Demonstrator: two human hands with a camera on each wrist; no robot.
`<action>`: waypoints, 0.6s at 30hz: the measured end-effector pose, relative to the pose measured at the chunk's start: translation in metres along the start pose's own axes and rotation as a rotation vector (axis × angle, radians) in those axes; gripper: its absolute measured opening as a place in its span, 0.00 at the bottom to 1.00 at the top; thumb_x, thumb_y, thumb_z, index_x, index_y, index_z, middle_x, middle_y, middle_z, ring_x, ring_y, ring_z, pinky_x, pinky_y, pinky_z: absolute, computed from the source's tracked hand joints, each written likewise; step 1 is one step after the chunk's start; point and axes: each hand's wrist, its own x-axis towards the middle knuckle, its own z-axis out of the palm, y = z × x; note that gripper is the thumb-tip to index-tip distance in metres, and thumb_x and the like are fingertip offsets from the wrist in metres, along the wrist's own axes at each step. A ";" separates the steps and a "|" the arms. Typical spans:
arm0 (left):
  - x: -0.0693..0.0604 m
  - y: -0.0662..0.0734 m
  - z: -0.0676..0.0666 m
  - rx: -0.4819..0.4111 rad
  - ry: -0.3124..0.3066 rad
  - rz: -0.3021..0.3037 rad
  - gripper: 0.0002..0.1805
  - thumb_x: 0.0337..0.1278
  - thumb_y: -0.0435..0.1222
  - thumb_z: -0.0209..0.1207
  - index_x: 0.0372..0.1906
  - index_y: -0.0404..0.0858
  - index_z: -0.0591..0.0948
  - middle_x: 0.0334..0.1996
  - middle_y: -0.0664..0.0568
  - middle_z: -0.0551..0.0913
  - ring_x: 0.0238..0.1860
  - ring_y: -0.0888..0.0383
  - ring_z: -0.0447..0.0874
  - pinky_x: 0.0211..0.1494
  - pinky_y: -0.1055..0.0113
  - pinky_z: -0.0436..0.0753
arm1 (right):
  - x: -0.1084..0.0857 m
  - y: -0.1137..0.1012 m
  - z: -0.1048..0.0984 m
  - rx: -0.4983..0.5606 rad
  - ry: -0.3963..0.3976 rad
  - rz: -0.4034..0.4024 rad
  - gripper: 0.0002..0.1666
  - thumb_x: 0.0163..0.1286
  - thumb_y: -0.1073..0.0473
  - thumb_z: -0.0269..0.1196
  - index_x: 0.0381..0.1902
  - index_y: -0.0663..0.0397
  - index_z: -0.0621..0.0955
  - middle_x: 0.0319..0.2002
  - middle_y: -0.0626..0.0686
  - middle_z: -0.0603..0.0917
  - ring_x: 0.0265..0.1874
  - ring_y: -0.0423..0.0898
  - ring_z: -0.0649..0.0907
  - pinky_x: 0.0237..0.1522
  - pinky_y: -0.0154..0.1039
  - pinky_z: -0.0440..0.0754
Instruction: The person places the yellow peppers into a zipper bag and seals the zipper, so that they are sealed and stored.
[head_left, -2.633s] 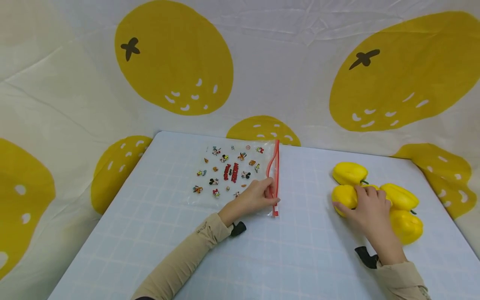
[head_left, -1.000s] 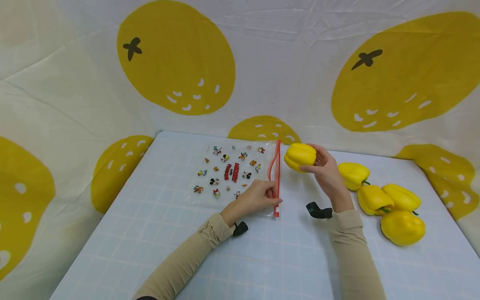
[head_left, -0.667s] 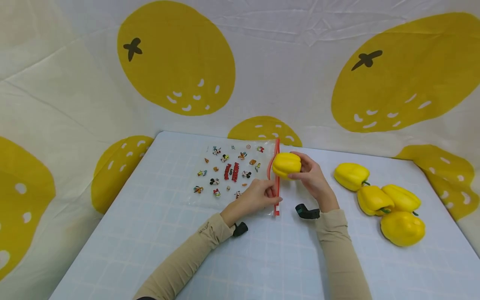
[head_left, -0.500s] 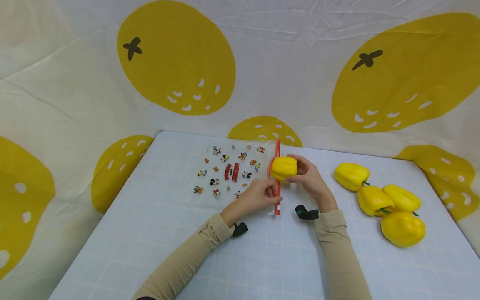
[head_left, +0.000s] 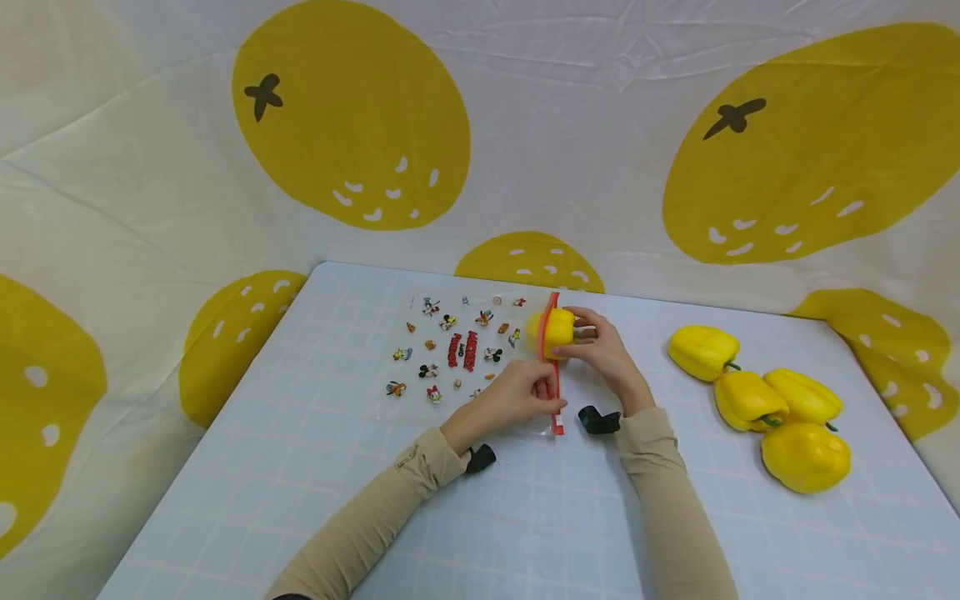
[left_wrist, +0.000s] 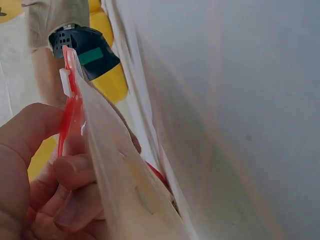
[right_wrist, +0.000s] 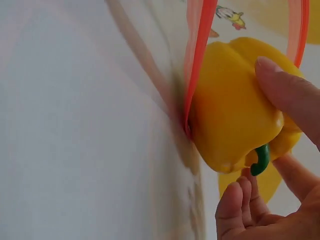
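A clear zip bag (head_left: 442,367) with cartoon prints and a red zip edge lies on the table, its mouth facing right. My left hand (head_left: 517,390) pinches the red edge near its lower end; the left wrist view shows thumb and fingers on the red strip (left_wrist: 72,115). With thumb and fingers my right hand (head_left: 600,350) holds a yellow bell pepper (right_wrist: 240,105), green stem toward the palm. The pepper's far end is inside the bag's mouth, between the two red strips, and its stem end sticks out.
Several more yellow bell peppers (head_left: 806,457) lie grouped on the right of the pale checked table (head_left: 480,525). A white cloth with large yellow fruit prints (head_left: 555,150) hangs behind. A black wrist camera (head_left: 598,420) sits at the right wrist.
My right hand picked a pepper from the group, carried it left to the bag and moved its far end into the mouth. My left hand kept its pinch on the red edge.
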 end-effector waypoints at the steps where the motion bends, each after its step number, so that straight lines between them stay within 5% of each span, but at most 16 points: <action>1: 0.000 0.000 0.000 0.001 0.000 -0.001 0.11 0.56 0.35 0.69 0.28 0.41 0.77 0.18 0.58 0.74 0.20 0.63 0.70 0.25 0.75 0.69 | -0.002 -0.003 0.000 -0.006 0.004 0.011 0.44 0.58 0.58 0.74 0.71 0.46 0.69 0.59 0.60 0.69 0.52 0.58 0.73 0.51 0.44 0.76; 6: 0.000 0.000 -0.001 0.004 -0.003 0.013 0.09 0.54 0.32 0.68 0.27 0.41 0.78 0.17 0.59 0.73 0.20 0.64 0.70 0.25 0.75 0.68 | -0.007 -0.004 0.006 0.075 0.037 -0.005 0.42 0.58 0.64 0.73 0.69 0.54 0.68 0.52 0.60 0.72 0.43 0.51 0.79 0.42 0.31 0.79; 11: 0.000 -0.001 -0.002 0.002 -0.007 0.039 0.08 0.51 0.31 0.68 0.27 0.39 0.78 0.16 0.58 0.73 0.19 0.64 0.70 0.25 0.74 0.68 | -0.006 0.004 0.010 0.145 0.058 -0.033 0.38 0.57 0.67 0.73 0.62 0.61 0.67 0.52 0.60 0.77 0.41 0.46 0.81 0.44 0.30 0.80; 18: -0.001 -0.004 -0.003 0.002 -0.034 0.044 0.09 0.49 0.30 0.68 0.26 0.40 0.77 0.15 0.59 0.73 0.20 0.64 0.71 0.26 0.74 0.68 | -0.006 0.007 0.011 0.094 0.005 -0.064 0.27 0.63 0.65 0.69 0.60 0.62 0.76 0.54 0.64 0.80 0.49 0.50 0.82 0.51 0.34 0.77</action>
